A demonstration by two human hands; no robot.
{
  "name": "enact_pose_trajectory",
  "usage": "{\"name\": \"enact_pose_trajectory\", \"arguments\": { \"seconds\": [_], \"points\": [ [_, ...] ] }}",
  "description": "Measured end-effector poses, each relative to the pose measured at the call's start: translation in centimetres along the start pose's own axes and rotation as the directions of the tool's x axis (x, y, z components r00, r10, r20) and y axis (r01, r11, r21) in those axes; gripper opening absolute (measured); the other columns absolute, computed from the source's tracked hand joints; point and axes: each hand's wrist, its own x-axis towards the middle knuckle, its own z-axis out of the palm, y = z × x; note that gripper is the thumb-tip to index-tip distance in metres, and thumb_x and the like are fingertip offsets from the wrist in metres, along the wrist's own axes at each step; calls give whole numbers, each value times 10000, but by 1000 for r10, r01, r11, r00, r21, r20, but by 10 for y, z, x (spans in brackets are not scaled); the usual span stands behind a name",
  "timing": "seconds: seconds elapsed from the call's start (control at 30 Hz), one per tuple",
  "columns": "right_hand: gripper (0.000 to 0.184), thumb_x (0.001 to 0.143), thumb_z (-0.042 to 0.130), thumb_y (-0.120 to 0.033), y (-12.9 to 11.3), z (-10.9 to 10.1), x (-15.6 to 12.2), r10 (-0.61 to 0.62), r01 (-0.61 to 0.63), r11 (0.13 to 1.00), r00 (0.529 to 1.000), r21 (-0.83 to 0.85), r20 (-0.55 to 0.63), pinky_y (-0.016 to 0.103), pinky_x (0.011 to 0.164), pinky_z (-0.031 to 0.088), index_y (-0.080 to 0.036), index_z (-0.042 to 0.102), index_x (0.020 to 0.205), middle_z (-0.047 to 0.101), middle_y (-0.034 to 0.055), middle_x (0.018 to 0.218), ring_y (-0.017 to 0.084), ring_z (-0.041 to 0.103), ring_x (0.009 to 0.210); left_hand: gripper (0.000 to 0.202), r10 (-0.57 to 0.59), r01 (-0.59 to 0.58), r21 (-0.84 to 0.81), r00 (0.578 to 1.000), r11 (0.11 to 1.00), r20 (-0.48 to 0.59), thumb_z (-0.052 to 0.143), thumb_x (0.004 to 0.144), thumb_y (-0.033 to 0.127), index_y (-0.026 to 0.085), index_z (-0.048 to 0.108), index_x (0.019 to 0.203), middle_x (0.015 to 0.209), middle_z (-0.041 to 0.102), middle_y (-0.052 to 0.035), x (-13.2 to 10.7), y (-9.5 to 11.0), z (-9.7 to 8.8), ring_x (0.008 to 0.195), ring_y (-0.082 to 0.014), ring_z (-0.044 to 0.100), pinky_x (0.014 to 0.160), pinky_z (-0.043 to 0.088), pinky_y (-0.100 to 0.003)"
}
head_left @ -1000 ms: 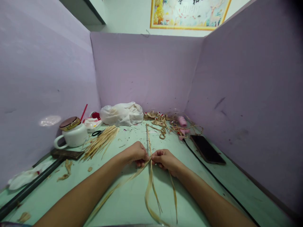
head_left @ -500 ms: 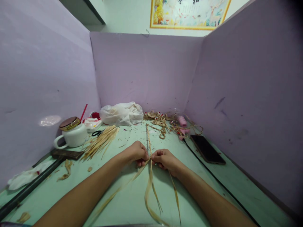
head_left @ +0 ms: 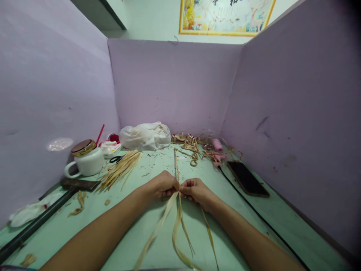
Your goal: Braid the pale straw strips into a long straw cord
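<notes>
A thin straw braid [head_left: 176, 165] runs away from me down the middle of the table. At its near end my left hand [head_left: 167, 184] and my right hand [head_left: 194, 190] meet, each closed in a pinch. The fingers of my left hand grip the braid's end, where a pale straw strand [head_left: 158, 227] trails toward me. My right thumb and forefinger pinch the same spot from the other side, and another strand [head_left: 209, 235] hangs below that palm. Between the hands, loose straw strands [head_left: 177, 229] hang down and curl on the tabletop. The fingertips hide the exact crossing.
On the left are a hammer [head_left: 76, 185], a lidded white mug [head_left: 89, 162], a straw bundle [head_left: 121, 169] and scissors [head_left: 115, 159]. A plastic bag [head_left: 145, 136] and braided straw pieces [head_left: 190, 145] lie at the back. A phone [head_left: 248, 178] and black cable [head_left: 254, 210] are right.
My left hand has shifted slightly right, closer against the braid and my right fingers. The left trailing strand has swung inward to the right. My right hand has stayed nearly still.
</notes>
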Motion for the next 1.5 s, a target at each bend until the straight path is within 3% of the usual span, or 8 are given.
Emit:
{"name": "enact_pose_trajectory", "arguments": {
  "seconds": [0.17, 0.3, 0.5, 0.7, 0.93, 1.17, 1.37, 1.5],
  "points": [
    [50, 613, 549, -163, 1, 0, 0, 35, -32, 996, 999, 84, -37, 157, 327, 172, -128, 522, 590, 530, -29, 476, 23, 359, 343, 113, -97, 133, -240, 983, 962, 158, 478, 585, 93, 104, 503, 475, 336, 415, 9, -1, 3, 3, 288, -39, 318, 321, 205, -163],
    [49, 603, 546, -165, 5, -4, 4, 31, -29, 996, 999, 86, -18, 155, 313, 181, -127, 523, 582, 502, -31, 446, 35, 390, 342, 104, -48, 82, -228, 988, 970, 149, 472, 589, 58, 92, 522, 505, 387, 485, -12, -1, 2, 6, 313, -55, 399, 343, 276, -165],
    [41, 563, 549, -144, 2, -7, 4, 50, -51, 988, 999, 143, 14, 150, 296, 143, -119, 535, 592, 432, -59, 412, 20, 320, 316, 164, 65, -63, -102, 998, 993, 18, 611, 574, 225, 152, 469, 533, 309, 413, 38, 1, -4, 5, 251, -61, 292, 289, 173, -177],
    [25, 561, 517, -130, -1, -7, 1, 49, -56, 981, 998, 185, 41, 149, 301, 135, -128, 510, 585, 449, -52, 414, 24, 328, 319, 75, 105, -64, -282, 985, 957, 136, 519, 613, 83, 149, 483, 608, 352, 458, 40, -5, -1, 11, 275, -64, 371, 298, 221, -156],
    [82, 599, 480, -133, 2, -5, 2, 3, -6, 999, 997, 35, 77, 164, 315, 137, -128, 508, 522, 356, -73, 338, 20, 232, 298, 187, -17, 35, -142, 992, 989, 128, 513, 617, 85, 116, 455, 442, 326, 423, 14, -7, -1, 10, 260, -60, 350, 291, 248, -175],
    [87, 619, 476, -135, 3, -1, 2, -39, 39, 998, 999, -40, -11, 173, 332, 158, -141, 479, 533, 376, -69, 363, 29, 254, 324, 68, 117, -65, -284, 978, 956, 170, 496, 571, 93, 116, 502, 507, 391, 486, 3, -4, -7, 9, 309, -81, 416, 300, 271, -178],
    [67, 609, 487, -150, 13, -1, 9, -199, 185, 960, 979, -209, -48, 166, 414, 262, -123, 509, 551, 458, -37, 457, 46, 353, 434, 123, -2, 14, -140, 996, 990, 86, 501, 535, 134, 131, 455, 422, 306, 367, 29, -4, -6, 7, 261, -61, 301, 283, 171, -183],
    [111, 611, 509, -213, 14, -6, 9, -252, 210, 913, 965, -350, -77, 173, 423, 267, -118, 556, 578, 473, -30, 483, 57, 369, 463, 138, 25, -25, -112, 1000, 993, -4, 508, 495, 127, 140, 415, 394, 304, 340, 46, -5, -5, 8, 257, -42, 251, 294, 132, -185]
  ]
}}
